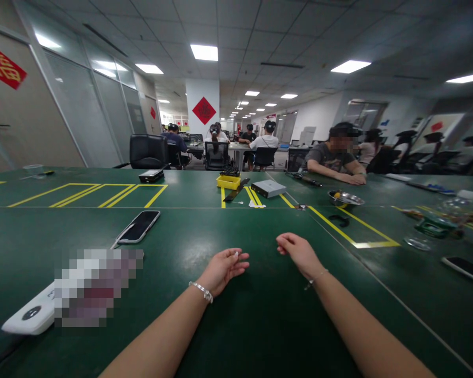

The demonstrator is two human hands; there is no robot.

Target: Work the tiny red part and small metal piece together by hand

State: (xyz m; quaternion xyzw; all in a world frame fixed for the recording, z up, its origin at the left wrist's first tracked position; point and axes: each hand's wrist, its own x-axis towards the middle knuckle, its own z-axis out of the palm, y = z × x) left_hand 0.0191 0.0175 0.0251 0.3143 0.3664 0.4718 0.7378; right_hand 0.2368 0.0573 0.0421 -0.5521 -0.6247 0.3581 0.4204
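L hand (pixel 223 270) & R hand (pixel 299 255) palm-down, empty, well apart.

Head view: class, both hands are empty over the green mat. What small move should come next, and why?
Probably reach the left hand toward the black smartphone: both hands look empty, and that phone, lying on the green mat, is the nearest clearly visible thing to that hand.
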